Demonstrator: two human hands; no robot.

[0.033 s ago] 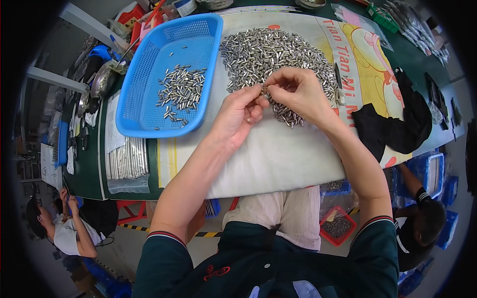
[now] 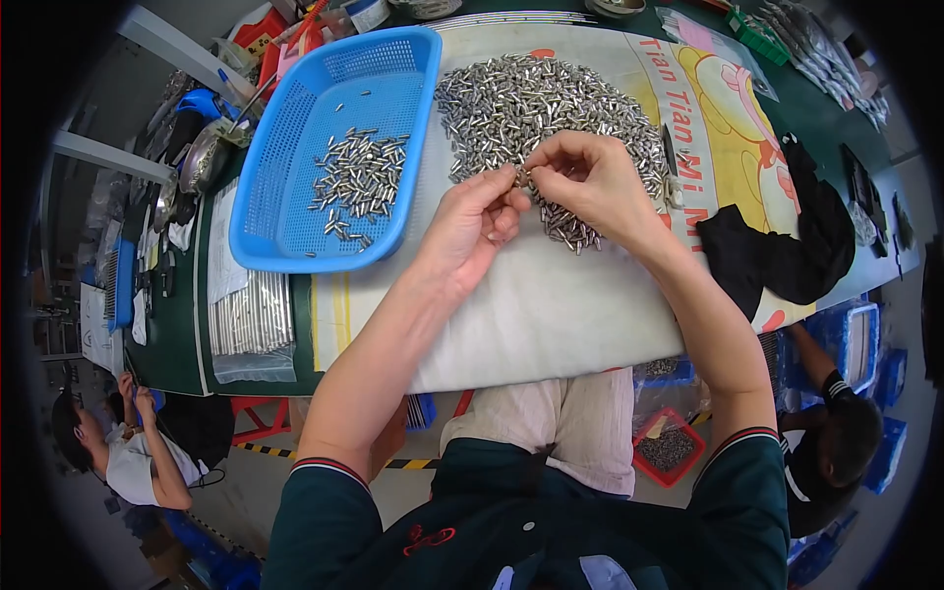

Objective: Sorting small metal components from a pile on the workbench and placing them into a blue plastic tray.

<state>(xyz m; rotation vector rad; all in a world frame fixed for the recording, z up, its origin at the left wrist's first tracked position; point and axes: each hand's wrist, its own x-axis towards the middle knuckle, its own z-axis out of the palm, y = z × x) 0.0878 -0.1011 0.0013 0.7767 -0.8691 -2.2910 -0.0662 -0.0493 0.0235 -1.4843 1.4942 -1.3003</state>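
Over the near edge of a heap of small shiny metal pins (image 2: pixel 551 93), my two hands meet fingertip to fingertip. My left hand (image 2: pixel 479 211) is closed, its thumb and forefinger pinching a tiny metal pin (image 2: pixel 522 178) that is mostly hidden. From the other side my right hand (image 2: pixel 595 182) pinches at the same piece, with thumb and forefinger bent toward it. To the left stands a blue perforated plastic basket (image 2: pixel 258 211), and a smaller pile of like pins (image 2: pixel 362 175) lies on its bottom.
A pale printed cloth (image 2: pixel 551 324) covers the green table. Black fabric (image 2: pixel 733 251) lies at the right, and a bag of metal rods (image 2: pixel 251 320) left of the cloth. A red bin (image 2: pixel 671 447) stands below the table. One person sits at each side.
My fingertips have shifted very slightly around the pin. The heap, the basket and the pins in it stay as they were.
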